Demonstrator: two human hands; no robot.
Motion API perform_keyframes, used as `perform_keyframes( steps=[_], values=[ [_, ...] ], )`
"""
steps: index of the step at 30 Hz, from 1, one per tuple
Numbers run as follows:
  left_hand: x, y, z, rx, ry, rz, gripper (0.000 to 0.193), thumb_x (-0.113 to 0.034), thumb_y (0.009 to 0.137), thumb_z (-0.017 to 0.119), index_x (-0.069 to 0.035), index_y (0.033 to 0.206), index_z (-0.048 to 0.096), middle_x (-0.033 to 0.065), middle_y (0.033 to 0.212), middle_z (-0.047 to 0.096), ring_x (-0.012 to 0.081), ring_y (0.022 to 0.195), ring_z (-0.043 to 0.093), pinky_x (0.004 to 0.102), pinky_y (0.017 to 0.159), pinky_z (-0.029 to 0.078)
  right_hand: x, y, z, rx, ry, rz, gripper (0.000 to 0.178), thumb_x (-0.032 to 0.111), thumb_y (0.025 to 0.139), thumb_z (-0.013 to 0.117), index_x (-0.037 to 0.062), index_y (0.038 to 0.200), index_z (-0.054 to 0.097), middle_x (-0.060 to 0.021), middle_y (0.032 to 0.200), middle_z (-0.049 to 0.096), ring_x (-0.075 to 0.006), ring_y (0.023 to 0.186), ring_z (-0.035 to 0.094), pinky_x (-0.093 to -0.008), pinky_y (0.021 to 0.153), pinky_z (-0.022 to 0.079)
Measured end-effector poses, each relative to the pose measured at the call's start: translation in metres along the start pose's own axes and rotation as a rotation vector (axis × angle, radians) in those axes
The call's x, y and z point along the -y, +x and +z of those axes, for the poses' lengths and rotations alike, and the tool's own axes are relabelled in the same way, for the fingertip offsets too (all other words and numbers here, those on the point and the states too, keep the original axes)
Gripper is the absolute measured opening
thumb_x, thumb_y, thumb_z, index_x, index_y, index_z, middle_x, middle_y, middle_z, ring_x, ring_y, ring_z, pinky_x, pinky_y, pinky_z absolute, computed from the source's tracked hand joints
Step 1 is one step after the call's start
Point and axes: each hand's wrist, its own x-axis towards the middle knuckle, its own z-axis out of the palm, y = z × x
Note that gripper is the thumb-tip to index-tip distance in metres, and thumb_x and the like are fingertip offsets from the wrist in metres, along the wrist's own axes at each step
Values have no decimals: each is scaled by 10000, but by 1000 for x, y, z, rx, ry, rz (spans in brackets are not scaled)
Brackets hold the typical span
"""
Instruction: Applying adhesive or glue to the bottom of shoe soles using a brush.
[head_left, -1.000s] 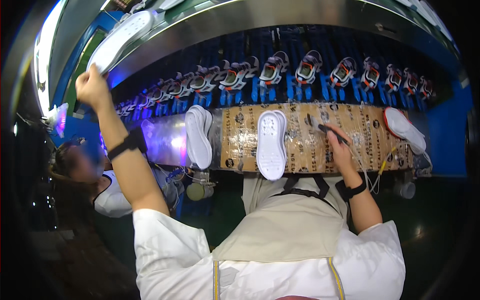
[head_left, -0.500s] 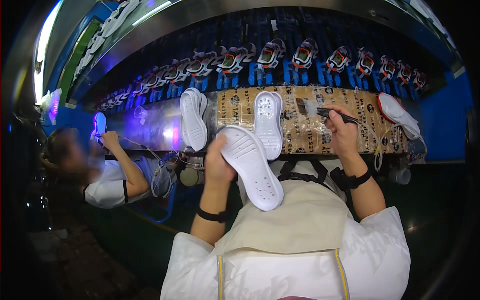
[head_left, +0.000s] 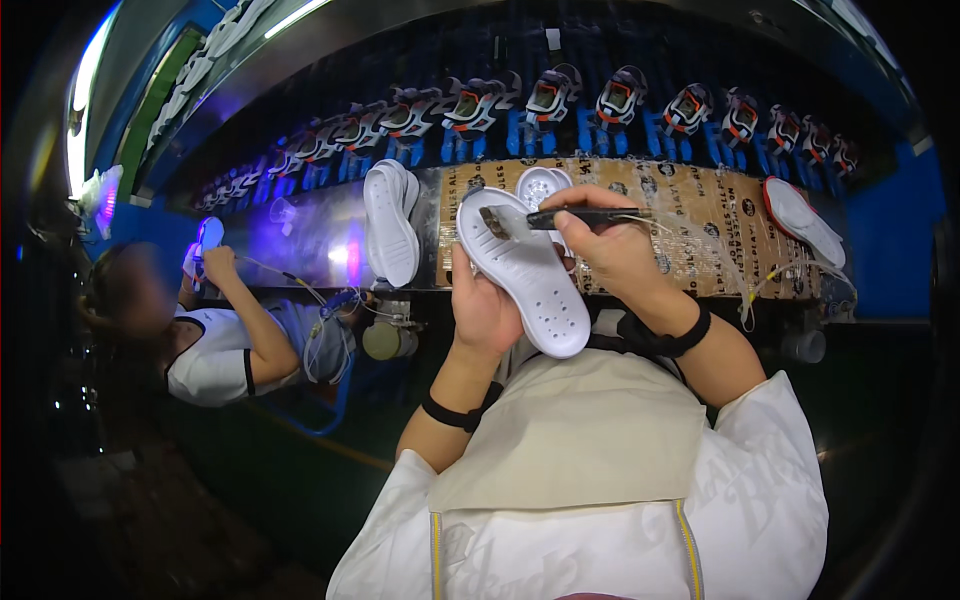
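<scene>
A white shoe sole (head_left: pixel 548 290) lies tilted in my left hand (head_left: pixel 487 308), whose fingers and palm support it from beneath and along its left side. My right hand (head_left: pixel 618 250) grips a brush (head_left: pixel 585 217) with a dark handle and a wide, flat head. The bristles rest on the inner face of the sole, near its far end. A thin tube runs back from the handle. Behind the held sole, another white sole (head_left: pixel 541 182) is partly hidden on the bench. A pair of white soles (head_left: pixel 392 225) is stacked to the left.
Cardboard under clear film (head_left: pixel 690 235) covers part of the bench. At right sits a white shoe part (head_left: pixel 803 222) with a red edge. Beyond, several shoe uppers (head_left: pixel 548 95) stand on blue holders in a row. A co-worker (head_left: pixel 225 345) works at left beside a lidded container (head_left: pixel 385 340).
My left hand has raised the sole away from my lap toward the bench. My right hand has come left with the brush, bringing its bristles onto the sole.
</scene>
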Motion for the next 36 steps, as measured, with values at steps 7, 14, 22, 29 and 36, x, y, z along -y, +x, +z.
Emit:
perform_keyframes(
  steps=[7,14,22,29,36],
  values=[
    [8,15,11,-386,333,112,688,-580,1091,197,-91,1544,368,126,1518,468,277,1404,456,459,1204,335,-7,0,16,-71,-274,-304,184,117,924,695,-4,1061,720,-49,902,712,-90,810,623,-263,727,508],
    [-20,16,-32,-161,303,104,724,-607,1083,165,-81,1523,397,145,1477,507,302,1370,490,465,1179,375,44,-11,-10,342,-789,-262,226,122,864,740,19,1065,746,-144,900,735,-228,816,708,-333,749,543],
    [11,14,-12,-110,212,153,737,-653,1063,204,-128,1552,373,110,1533,465,287,1402,469,456,1187,372,31,10,4,125,-583,-408,261,71,874,739,33,1131,759,-125,989,749,-227,915,703,-334,803,549],
    [-6,4,-6,-350,277,155,790,-707,1039,197,-115,1515,413,120,1440,546,270,1311,553,467,1117,453,22,14,4,287,-262,-307,290,108,870,733,9,1141,758,-60,899,715,-155,800,630,-354,729,514],
    [-24,3,-9,-206,497,269,704,-663,1050,278,-127,1461,476,105,1399,587,265,1256,595,444,1097,471,36,12,9,518,-534,-368,258,81,854,744,31,1106,761,-135,984,735,-258,915,694,-359,833,531]
  ],
)
